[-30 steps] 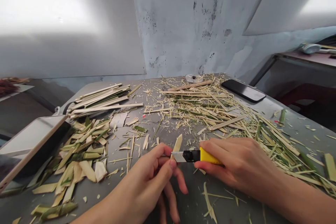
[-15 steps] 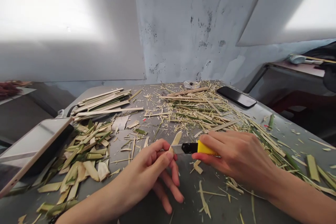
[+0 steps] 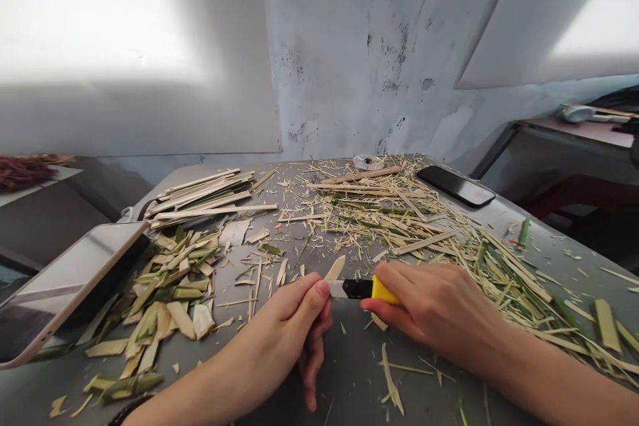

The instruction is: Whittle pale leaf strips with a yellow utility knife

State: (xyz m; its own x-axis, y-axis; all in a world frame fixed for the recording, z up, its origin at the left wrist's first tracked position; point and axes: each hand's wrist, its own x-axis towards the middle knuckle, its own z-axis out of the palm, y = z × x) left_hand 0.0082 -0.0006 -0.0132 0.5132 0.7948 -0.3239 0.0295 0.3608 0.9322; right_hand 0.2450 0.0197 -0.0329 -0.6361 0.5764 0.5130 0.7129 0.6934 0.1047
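A yellow and black utility knife [image 3: 382, 291] is gripped in my right hand [image 3: 434, 299], its blade pointing left. My left hand [image 3: 299, 316] pinches a small pale bamboo piece [image 3: 335, 269] between thumb and curled fingers; its pointed tip sticks up past the knuckles. The blade lies against this piece right beside my left thumb, and its tip is hidden by the hand. Below the knife, a curled shaving [image 3: 392, 379] lies on the grey table [image 3: 359, 359].
Cut bamboo chips [image 3: 164, 299] are heaped at left, with long strips [image 3: 204, 196] behind them. A pile of thin slivers [image 3: 379, 206] spreads across the back and right. One phone [image 3: 74, 286] leans at the left edge; another phone [image 3: 455, 185] lies at back right.
My left fingers have curled in closer around the bamboo piece, and the thumb has moved up. The knife and my right hand have shifted slightly left. The view has turned a little.
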